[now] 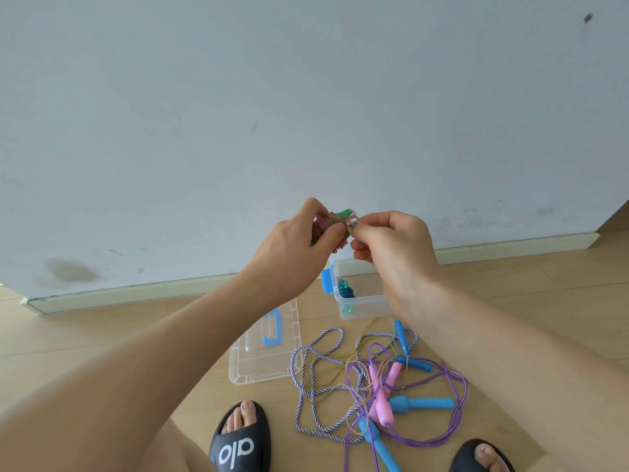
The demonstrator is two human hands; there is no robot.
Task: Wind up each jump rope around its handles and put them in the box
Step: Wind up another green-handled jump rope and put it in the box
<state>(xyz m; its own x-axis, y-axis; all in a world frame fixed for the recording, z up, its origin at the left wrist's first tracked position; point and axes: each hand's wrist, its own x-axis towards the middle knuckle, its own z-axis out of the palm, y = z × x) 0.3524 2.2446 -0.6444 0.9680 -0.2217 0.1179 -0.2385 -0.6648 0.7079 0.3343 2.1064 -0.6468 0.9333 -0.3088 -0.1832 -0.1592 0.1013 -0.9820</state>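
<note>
A jump rope with green handles [341,213] and a pink cord wound around them is held up in front of the wall. My left hand [303,238] grips the bundle. My right hand [391,240] pinches the pink cord at the bundle's right side. Below, the clear plastic box [360,310] with a blue latch stands on the floor, with a wound blue-green rope [345,290] inside. A tangle of loose ropes [377,379] with blue and pink handles lies on the floor in front of the box.
The clear lid [262,352] with a blue carry handle lies left of the tangle. My feet in black slippers [243,437] stand at the bottom edge. A pale wall and baseboard [136,294] run behind the box on the wooden floor.
</note>
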